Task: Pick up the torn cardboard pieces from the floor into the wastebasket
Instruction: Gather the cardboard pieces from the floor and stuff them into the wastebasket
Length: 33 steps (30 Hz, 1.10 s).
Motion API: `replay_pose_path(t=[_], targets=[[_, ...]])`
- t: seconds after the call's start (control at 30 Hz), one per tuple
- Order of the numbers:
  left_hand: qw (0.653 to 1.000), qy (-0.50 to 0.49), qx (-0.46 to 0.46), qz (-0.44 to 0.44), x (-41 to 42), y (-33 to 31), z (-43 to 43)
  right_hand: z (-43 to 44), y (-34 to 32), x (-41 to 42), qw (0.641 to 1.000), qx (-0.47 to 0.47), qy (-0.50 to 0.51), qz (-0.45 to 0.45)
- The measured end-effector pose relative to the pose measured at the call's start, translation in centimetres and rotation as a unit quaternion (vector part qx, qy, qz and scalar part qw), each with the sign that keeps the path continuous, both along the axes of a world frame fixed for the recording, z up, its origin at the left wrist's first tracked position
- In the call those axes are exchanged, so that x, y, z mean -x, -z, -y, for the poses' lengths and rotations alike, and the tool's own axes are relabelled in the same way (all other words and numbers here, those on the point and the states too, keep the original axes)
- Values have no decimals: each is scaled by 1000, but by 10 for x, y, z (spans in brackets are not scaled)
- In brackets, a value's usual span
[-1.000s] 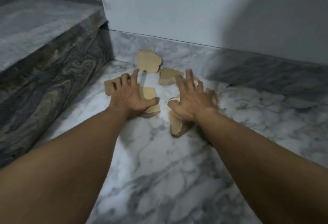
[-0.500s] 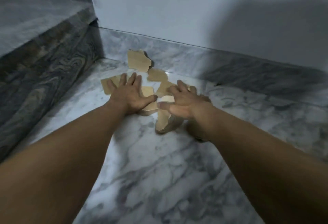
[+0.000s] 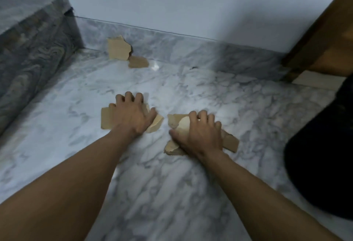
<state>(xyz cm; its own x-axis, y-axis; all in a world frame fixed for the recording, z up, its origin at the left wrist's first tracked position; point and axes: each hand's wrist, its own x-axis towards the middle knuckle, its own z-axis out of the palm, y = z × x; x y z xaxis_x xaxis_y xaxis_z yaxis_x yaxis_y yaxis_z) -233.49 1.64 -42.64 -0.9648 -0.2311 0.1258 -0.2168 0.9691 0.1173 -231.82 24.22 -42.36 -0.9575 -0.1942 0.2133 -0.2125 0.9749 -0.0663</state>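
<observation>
Torn tan cardboard pieces lie on the marble floor. My left hand (image 3: 131, 115) lies on a flat group of pieces (image 3: 106, 119), its fingers curled over their far edge. My right hand (image 3: 200, 134) grips a small pile of pieces (image 3: 230, 142), with the thumb at the pile's left side and the fingers curled over the top. Two more pieces stay by the wall: a larger one (image 3: 118, 49) leaning on the skirting and a smaller one (image 3: 138, 62) flat beside it. No wastebasket can be made out for certain.
A marble step (image 3: 32, 50) rises on the left. The white wall (image 3: 172, 2) and its marble skirting close the far side. A wooden door frame (image 3: 321, 36) stands at the upper right. A large black shape (image 3: 321, 156) fills the right edge.
Both hands have pulled their cardboard pieces toward me, away from the wall, and curled their fingers over them. Two pieces were left behind at the skirting. The view has swung right.
</observation>
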Motion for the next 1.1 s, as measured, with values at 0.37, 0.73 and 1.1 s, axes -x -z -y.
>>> replay_pose_path(t=[0.37, 0.73, 1.1], targets=[[995, 96, 29, 28, -80, -24, -70, -69, -62, -40, 992, 46, 53, 100], [971, 120, -126, -162, -44, -180, -136, -115, -247, -42, 989, 77, 69, -109], [903, 203, -323, -196, -26, -314, -304, -263, -348, -57, 944, 123, 229, -205]])
